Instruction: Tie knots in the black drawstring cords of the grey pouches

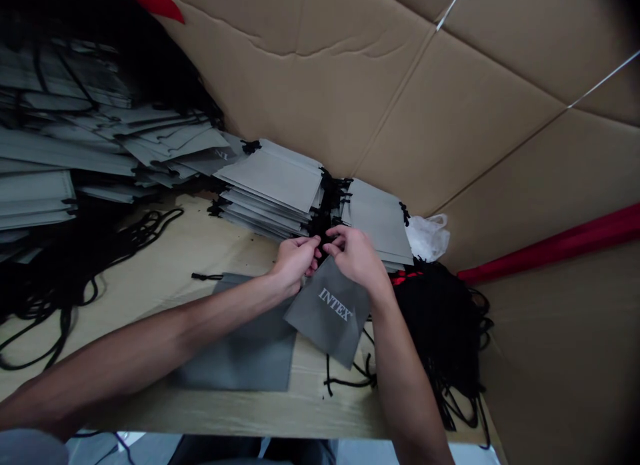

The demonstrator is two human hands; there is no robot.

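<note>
Both my hands meet at the top edge of a small grey drawstring bag (330, 318) printed with the word INTEX. My left hand (295, 260) pinches that edge from the left, and my right hand (353, 252) grips it from the right, fingers curled at the black cord there. The bag hangs tilted, its lower corner over the table. Under it lies another flat grey bag (245, 355) on the wooden table (165, 272). A black cord (350, 382) trails from beneath the held bag.
Two stacks of grey bags (273, 185) (380, 218) stand just behind my hands. More grey bags (45, 165) pile up at the left. Loose black cords (65, 285) lie at the left, a black cord bundle (445, 318) at the right. Cardboard walls (450, 105) close in the back and right.
</note>
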